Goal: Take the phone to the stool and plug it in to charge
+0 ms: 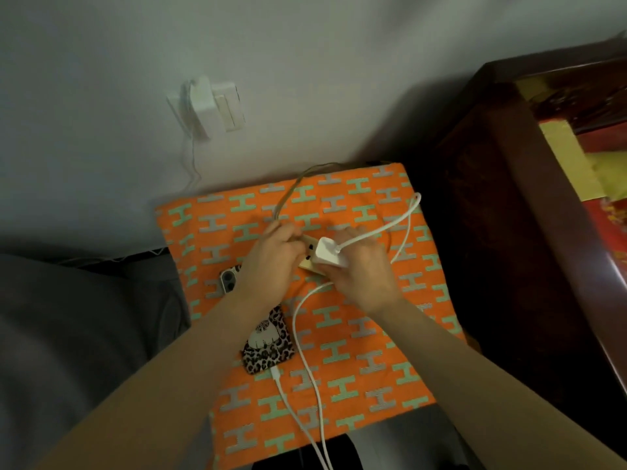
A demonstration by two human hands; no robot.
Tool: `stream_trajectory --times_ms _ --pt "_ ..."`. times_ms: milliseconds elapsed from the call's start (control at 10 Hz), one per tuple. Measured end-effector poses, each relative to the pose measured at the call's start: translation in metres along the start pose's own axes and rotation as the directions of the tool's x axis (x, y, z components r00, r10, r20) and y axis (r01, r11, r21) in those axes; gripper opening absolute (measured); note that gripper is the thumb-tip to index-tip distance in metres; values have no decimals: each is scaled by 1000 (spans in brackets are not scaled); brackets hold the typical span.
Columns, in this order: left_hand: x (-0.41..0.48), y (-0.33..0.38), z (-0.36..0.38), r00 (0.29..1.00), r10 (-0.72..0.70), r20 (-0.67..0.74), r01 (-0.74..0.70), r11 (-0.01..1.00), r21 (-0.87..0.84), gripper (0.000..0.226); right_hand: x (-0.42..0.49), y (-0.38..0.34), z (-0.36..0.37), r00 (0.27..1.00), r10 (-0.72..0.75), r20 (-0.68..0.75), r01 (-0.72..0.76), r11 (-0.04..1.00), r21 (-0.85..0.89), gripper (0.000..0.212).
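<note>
The phone (268, 344), in a leopard-print case, lies face down on the stool's orange patterned cushion (373, 334), partly under my left forearm. A white cable (307, 368) is plugged into its near end. My left hand (271, 256) grips a beige power strip (310, 254) near the cushion's middle. My right hand (359, 269) holds a white charger adapter (330, 254) pressed against the strip's sockets. The white cable loops from the adapter across the cushion's right side.
A dark wooden cabinet (509, 198) stands right of the stool. White plugs and a switch (212, 106) sit on the wall behind. Grey fabric (68, 334) lies to the left. The strip's beige cord (288, 195) arcs over the cushion's far edge.
</note>
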State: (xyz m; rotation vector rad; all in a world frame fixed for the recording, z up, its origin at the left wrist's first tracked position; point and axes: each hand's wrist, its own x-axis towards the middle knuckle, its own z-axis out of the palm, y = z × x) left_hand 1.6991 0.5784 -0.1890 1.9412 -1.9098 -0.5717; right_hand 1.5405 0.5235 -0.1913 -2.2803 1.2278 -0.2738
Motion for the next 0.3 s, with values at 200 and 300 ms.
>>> stream_trajectory --times_ms 200,300 --pt "8 5 -13 985 12 170 -35 990 136 26 4 -15 -23 987 93 131 -80 992 -98 39" --pt "5 12 -47 985 -1 170 -20 992 127 31 -10 -26 -58 959 201 199 -171 973 -155 57"
